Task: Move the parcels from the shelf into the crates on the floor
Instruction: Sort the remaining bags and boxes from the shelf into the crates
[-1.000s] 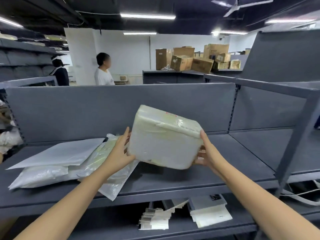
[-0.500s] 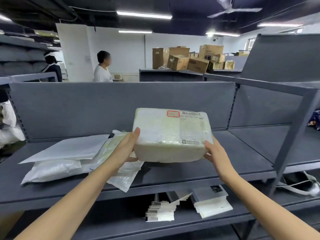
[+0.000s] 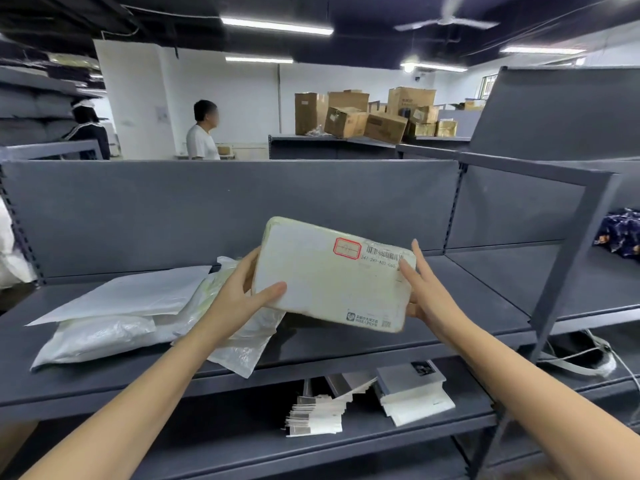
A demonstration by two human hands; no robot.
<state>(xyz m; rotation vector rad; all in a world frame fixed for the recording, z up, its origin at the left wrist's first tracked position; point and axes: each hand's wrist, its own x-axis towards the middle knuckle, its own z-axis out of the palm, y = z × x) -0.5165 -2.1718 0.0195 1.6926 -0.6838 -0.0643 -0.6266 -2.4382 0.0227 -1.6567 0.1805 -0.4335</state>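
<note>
A white box-shaped parcel (image 3: 329, 275) wrapped in clear tape hangs above the grey shelf (image 3: 346, 344), its labelled face with a red stamp and barcode turned toward me. My left hand (image 3: 242, 292) grips its left edge, thumb across the front and fingers behind. My right hand (image 3: 420, 289) holds the right edge with straight fingers along the side. Flat white plastic mailer parcels (image 3: 114, 313) lie in a loose pile on the shelf to the left. No crates are in view.
The shelf's grey back panel (image 3: 225, 209) stands behind the parcel and an upright post (image 3: 571, 265) rises at the right. Paper tags (image 3: 318, 414) and a booklet stack (image 3: 412, 393) lie on the lower shelf. Two people stand beyond the shelving; cardboard boxes (image 3: 367, 116) are stacked far back.
The parcel has been tipped so its labelled face now points at me, and it has come slightly nearer. Both hands kept hold of its edges throughout.
</note>
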